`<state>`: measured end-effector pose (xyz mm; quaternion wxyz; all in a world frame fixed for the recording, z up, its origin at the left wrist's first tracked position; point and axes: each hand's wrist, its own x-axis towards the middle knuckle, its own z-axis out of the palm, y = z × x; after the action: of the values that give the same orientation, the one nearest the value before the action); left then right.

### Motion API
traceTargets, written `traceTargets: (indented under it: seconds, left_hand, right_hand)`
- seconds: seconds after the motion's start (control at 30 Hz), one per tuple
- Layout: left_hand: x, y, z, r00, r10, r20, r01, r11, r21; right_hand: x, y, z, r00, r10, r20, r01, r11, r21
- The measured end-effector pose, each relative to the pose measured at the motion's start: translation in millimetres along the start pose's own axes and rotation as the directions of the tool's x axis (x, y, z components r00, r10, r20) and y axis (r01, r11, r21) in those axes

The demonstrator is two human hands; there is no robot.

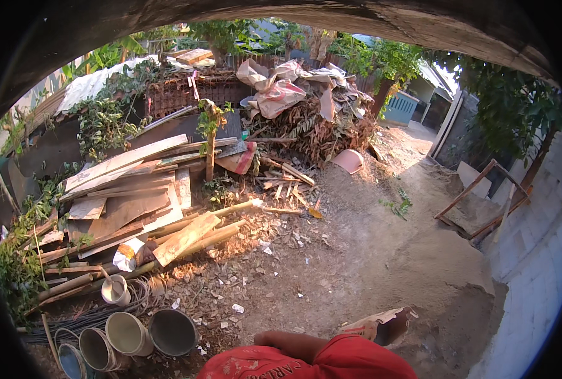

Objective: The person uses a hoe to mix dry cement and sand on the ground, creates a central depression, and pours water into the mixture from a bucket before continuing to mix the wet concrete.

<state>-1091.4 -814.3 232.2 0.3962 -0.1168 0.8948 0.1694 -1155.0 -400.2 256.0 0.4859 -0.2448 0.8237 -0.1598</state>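
Head view, and here at the near edge it's all red: a red shirt [255, 366] with a bare arm [293, 344] bent along its far side, the end of that arm hidden. Neither the left grip nor the right grip shows, so released, clenched or grasping, I cannot tell! Just beyond the red sleeve [363, 357], right of centre, lies the brown paper sack [382, 323], tipped over, its ragged mouth facing right toward the dark sand [461, 325].

Care wins this one, I'd say: take the sack by both sides, back from that ragged rim, because paper like this could rip under a one-sided tug. Keep the mouth raised if there's anything inside; the depth of it is too dark to judge. Bend close, too, and mind the footing, since loose sand likely gives underfoot.

Over at near left, a cream bucket [145, 344] and a dark bucket [173, 319] stand side by side, well apart from the sack. Far right, a wooden frame [483, 167] leans by the pale wall [533, 271].
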Motion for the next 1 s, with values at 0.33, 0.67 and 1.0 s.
traceTargets:
  seconds: [0.33, 0.67, 1.0]
  left_hand:
    - [8, 103, 2, 0.999, 0.041, 0.025, -0.038, 0.994, -0.106]
    - [-3, 126, 37, 0.997, -0.04, 0.072, 0.049, 0.989, -0.141]
    - [-31, 78, 130, 0.99, -0.138, 0.008, 0.138, 0.98, -0.143]
  right_hand:
    - [-67, 36, -38, 0.966, -0.251, -0.059, 0.257, 0.924, 0.282]
    - [-157, 98, -14, 0.969, -0.076, -0.235, 0.161, 0.915, 0.37]
    - [-208, 51, -44, 0.977, 0.139, -0.16, -0.056, 0.896, 0.44]
